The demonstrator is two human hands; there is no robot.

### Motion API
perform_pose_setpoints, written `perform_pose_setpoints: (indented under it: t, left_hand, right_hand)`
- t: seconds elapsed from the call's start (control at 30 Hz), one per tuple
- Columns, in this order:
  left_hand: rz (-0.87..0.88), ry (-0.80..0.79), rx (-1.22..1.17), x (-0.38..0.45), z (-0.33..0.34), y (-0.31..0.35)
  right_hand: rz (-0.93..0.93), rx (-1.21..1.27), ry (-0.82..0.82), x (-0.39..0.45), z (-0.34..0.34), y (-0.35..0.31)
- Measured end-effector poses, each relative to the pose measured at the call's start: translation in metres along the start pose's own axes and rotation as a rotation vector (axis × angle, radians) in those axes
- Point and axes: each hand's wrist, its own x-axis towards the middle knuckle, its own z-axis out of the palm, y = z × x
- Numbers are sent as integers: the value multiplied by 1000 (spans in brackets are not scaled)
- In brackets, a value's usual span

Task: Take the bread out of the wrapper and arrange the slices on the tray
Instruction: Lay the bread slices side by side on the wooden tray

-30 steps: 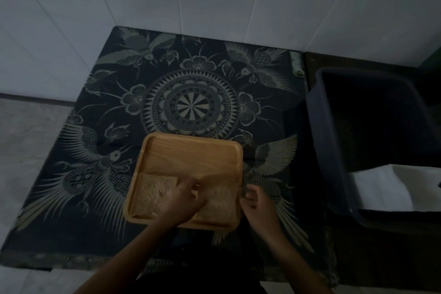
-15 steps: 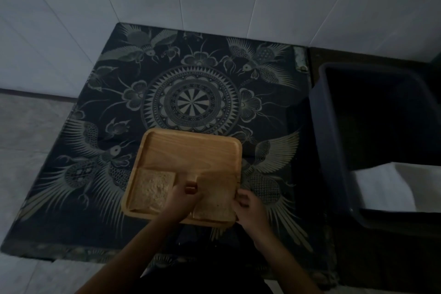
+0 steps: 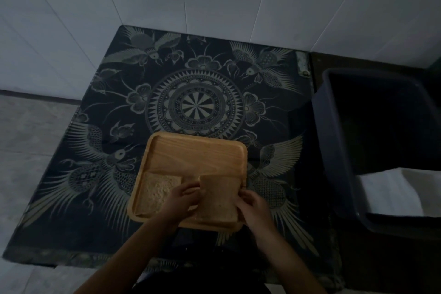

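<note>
Second bread slice (image 3: pixel 218 198) has come up off the wooden tray (image 3: pixel 198 153) since a moment ago; my left hand (image 3: pixel 182 200) and right hand (image 3: pixel 253 205) are pinching its side edges, first slice (image 3: pixel 158 192) lying flat beside it. Probably just squaring it up.

Two bare forearms enter from six o'clock, no sleeves, watch or rings visible; left hand (image 3: pixel 183 200) and right hand (image 3: pixel 254 206) ungloved, fingers uncovered.
</note>
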Motion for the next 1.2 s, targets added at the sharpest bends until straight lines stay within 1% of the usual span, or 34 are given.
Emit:
perform_pose_setpoints:
  t: [0.1,0.3,0.47,0.57,0.73,0.83,1.0,1.2]
  left_hand:
    - [31,1,37,3,-13,7]
    - [78,20,70,7,-48,27]
    - [187,124,71,11,-76,46]
    - [208,169,87,19,-90,58]
    - [247,210,231,41,-110,80]
    - [239,228,255,52,-121,87]
    - [237,248,380,67,-134,94]
    - [232,274,440,76,-140,93]
  right_hand:
    - [-27,-9,12,-2,6,-9]
    - [-54,56,-55,-3,30,-31]
    - [-81,13,-44,4,62,-49]
    - [-91,7,-40,10,82,-58]
    - [-116,1,-38,28,111,-75]
    - [-105,2,-37,43,129,-85]
    - [-121,-156,26,69,151,-91]
    - [-77,-176,33,84,162,-84]
